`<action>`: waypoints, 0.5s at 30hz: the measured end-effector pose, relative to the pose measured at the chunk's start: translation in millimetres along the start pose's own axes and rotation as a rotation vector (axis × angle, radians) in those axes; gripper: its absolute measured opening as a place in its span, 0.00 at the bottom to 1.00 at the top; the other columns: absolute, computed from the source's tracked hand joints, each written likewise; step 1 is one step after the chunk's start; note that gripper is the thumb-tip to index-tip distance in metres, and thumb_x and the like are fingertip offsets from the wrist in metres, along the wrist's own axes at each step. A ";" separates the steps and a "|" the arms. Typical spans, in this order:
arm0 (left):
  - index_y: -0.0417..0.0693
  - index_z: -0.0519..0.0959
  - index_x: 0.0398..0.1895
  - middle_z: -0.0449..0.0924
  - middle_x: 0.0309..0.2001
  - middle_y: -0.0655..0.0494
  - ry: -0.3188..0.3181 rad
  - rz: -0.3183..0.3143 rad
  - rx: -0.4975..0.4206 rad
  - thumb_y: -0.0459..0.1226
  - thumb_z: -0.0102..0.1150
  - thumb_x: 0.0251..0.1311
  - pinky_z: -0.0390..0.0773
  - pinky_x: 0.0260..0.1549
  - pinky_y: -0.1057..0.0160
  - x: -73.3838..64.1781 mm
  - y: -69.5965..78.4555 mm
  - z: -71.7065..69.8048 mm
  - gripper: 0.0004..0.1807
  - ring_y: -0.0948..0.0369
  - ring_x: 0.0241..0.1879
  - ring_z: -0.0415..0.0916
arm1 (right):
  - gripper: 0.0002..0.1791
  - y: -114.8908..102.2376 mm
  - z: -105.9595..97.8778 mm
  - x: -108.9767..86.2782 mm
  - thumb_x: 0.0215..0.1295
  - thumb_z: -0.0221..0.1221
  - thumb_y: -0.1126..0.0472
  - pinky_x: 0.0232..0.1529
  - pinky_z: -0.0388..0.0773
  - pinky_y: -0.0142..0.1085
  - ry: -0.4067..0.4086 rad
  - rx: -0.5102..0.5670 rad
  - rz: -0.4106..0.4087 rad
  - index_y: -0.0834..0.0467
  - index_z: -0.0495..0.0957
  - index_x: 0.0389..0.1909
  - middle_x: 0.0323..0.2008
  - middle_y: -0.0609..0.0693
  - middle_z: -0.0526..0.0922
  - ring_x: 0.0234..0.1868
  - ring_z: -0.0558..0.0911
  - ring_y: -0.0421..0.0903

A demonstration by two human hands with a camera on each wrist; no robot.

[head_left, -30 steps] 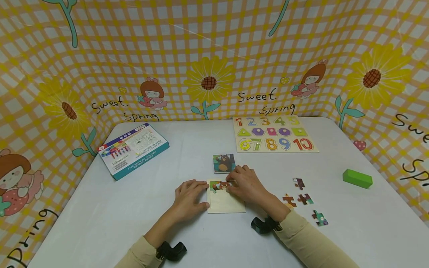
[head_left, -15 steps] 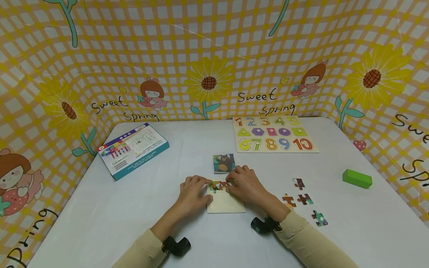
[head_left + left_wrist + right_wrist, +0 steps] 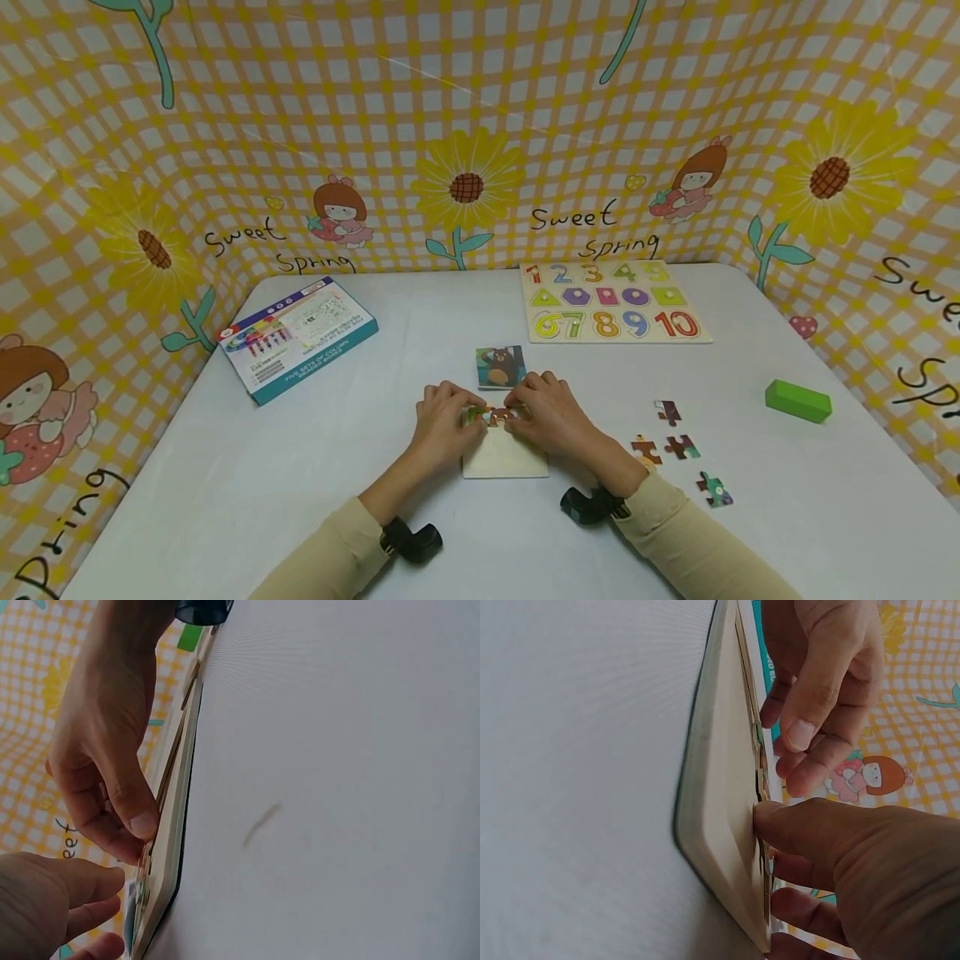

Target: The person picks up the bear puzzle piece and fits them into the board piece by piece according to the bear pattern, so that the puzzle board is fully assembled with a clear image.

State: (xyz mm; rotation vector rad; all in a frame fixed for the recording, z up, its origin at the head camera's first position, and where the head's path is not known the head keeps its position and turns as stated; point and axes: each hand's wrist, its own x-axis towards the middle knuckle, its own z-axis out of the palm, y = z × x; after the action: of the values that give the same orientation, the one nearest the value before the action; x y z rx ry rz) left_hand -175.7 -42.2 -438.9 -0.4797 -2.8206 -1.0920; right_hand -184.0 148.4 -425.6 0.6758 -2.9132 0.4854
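In the head view a pale wooden puzzle board (image 3: 505, 457) lies in front of the person, with bear puzzle pieces (image 3: 498, 417) along its far edge. My right hand (image 3: 552, 418) pinches a puzzle piece at the board's far right, its thumb on the piece in the right wrist view. The piece is mostly hidden by the fingers. At the far left corner is my left hand (image 3: 444, 425), thumb and index finger apart beside the pieces. The left wrist view shows the left hand's fingers (image 3: 94, 885) extended at the board's edge, holding nothing.
A bear picture tile (image 3: 501, 367) lies just beyond the board. Loose puzzle pieces (image 3: 681, 447) are spread to the right, near a green block (image 3: 798, 401). Farther back are a number-and-shape board (image 3: 617, 302) and a flat teal-edged box (image 3: 298, 340).
My left hand has shifted right and away from the body, from the board's left side to the pieces at its far left corner. The right hand stays in place.
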 end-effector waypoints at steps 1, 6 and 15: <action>0.50 0.83 0.40 0.74 0.43 0.51 0.003 -0.004 -0.005 0.38 0.63 0.50 0.60 0.44 0.52 0.5 0.5 0.9 0.12 0.55 0.46 0.61 | 0.13 -0.2 0.2 0.2 0.52 0.67 0.52 0.42 0.65 0.43 -0.002 0.002 0.002 0.52 0.82 0.37 0.37 0.48 0.77 0.41 0.70 0.48; 0.51 0.83 0.38 0.74 0.42 0.52 0.019 -0.019 -0.007 0.40 0.65 0.50 0.60 0.45 0.51 2.5 2.2 6.0 0.11 0.55 0.46 0.62 | 0.13 0.1 0.9 -0.2 0.51 0.68 0.52 0.41 0.65 0.43 0.002 -0.002 -0.003 0.52 0.82 0.36 0.37 0.48 0.76 0.41 0.69 0.48; 0.53 0.83 0.36 0.74 0.40 0.51 0.038 -0.020 0.022 0.42 0.65 0.51 0.59 0.44 0.51 4.7 4.2 12.5 0.09 0.54 0.44 0.62 | 0.12 -0.3 0.4 -0.4 0.51 0.68 0.52 0.40 0.64 0.42 0.015 -0.007 -0.006 0.52 0.82 0.36 0.36 0.48 0.77 0.40 0.69 0.48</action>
State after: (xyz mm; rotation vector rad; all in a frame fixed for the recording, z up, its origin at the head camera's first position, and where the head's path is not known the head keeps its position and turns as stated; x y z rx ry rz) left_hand -178.3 -29.7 -444.7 -0.4246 -2.8077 -1.0603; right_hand -183.5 148.1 -425.9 0.6772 -2.8969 0.4774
